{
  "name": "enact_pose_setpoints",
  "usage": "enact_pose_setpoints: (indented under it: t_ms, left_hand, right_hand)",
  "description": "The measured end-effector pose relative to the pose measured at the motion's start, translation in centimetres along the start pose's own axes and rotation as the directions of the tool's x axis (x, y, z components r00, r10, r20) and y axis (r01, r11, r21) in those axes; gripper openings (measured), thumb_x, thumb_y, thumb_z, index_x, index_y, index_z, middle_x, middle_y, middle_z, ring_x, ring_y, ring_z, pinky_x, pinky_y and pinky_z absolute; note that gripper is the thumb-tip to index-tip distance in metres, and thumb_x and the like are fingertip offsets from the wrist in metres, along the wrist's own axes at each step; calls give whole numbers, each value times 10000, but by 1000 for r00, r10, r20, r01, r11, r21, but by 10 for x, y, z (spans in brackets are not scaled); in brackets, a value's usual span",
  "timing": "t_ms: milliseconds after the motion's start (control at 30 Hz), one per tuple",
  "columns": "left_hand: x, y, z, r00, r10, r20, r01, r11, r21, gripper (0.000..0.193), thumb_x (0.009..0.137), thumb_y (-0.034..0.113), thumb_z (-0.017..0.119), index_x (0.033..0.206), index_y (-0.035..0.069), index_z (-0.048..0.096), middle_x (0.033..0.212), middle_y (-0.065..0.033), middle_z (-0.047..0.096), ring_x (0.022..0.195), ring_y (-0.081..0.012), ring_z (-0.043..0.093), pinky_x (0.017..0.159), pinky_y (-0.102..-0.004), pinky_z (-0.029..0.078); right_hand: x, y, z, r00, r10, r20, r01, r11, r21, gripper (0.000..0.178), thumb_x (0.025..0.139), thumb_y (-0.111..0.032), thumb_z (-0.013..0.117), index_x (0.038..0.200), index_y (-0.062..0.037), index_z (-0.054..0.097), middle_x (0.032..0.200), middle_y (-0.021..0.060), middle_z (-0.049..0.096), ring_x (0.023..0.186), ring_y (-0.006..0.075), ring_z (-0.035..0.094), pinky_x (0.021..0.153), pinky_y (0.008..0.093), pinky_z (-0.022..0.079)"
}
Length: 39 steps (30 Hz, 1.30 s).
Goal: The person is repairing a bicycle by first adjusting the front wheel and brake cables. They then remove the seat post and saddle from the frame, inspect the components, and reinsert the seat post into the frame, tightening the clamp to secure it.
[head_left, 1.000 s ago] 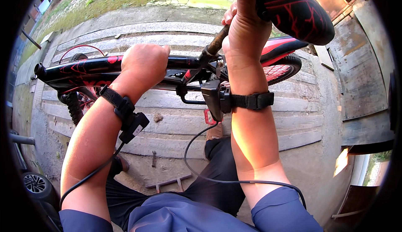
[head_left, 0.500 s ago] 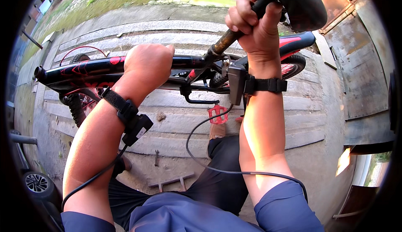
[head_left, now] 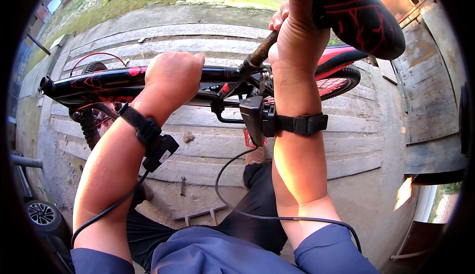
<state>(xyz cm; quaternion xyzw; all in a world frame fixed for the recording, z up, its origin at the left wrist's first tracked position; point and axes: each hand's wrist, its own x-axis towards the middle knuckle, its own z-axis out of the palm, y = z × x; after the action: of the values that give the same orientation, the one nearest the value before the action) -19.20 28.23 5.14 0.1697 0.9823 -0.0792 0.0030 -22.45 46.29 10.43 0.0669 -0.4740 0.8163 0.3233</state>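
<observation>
Black frame tube (head_left: 116,77) in clamped fingers of left hand (head_left: 173,78), rusty seatpost (head_left: 261,53) in those of right hand (head_left: 300,46)

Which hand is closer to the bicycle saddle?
Right. The right hand grips the seatpost just beside the saddle; the left hand is farther off, closed on the top tube.

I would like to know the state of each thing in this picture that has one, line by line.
Left hand, closed on the bike frame
Right hand, closed around the seat post near the saddle
Saddle, at the seat post's upper end, join hidden
Seat post, brown-stained, slanting out of the bike frame
Bike frame, no handlebar visible
Rear wheel, partly hidden
Wrist straps, fastened
Small wrench-like tool, lying on the ground
</observation>
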Motion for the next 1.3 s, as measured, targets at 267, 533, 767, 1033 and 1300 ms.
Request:
enact_pose_setpoints:
  t_ms: [267,533,767,1033,1300]
  left_hand:
    - [0,1,-1,1000,-9,1,9,1000,2,234,787,228,746,939,72,661,853,-130,717,823,-326,717,718,-441,567]
    - [1,1,-2,1000,-1,-8,1,1000,-8,230,791,232,753,937,77,666,851,-119,717,820,-313,718,712,-431,569]
    - [0,-3,3,1000,13,-22,-14,1000,-26,242,794,244,761,938,74,667,849,-117,721,833,-312,720,717,-432,568]
    - [0,-3,1,1000,10,-6,-11,999,-30,232,783,234,768,919,72,672,849,-122,720,835,-317,718,729,-433,569]
    - [0,-1,1,1000,7,-24,-8,999,-44,202,780,209,757,916,79,682,847,-121,721,827,-313,720,723,-425,572]
  right_hand:
    - [25,7,-38,795,174,582,-317,936,153,530,810,-657,734,868,-160,559,566,-75,339,453,64,336,462,251,334]
    - [26,13,-44,876,147,460,-218,970,105,507,815,-639,743,815,-177,536,562,-73,353,454,75,363,478,274,363]
    - [-1,-8,7,998,39,-46,-40,999,-29,358,796,-411,861,916,-171,625,565,-88,378,423,34,365,402,209,303]
    - [23,7,-38,863,178,473,-229,972,50,543,795,-645,756,981,-175,556,591,-92,357,468,55,331,517,261,335]
    - [35,6,-47,765,184,617,-274,960,55,654,762,-730,721,1027,-158,544,598,-95,353,492,56,319,570,265,336]
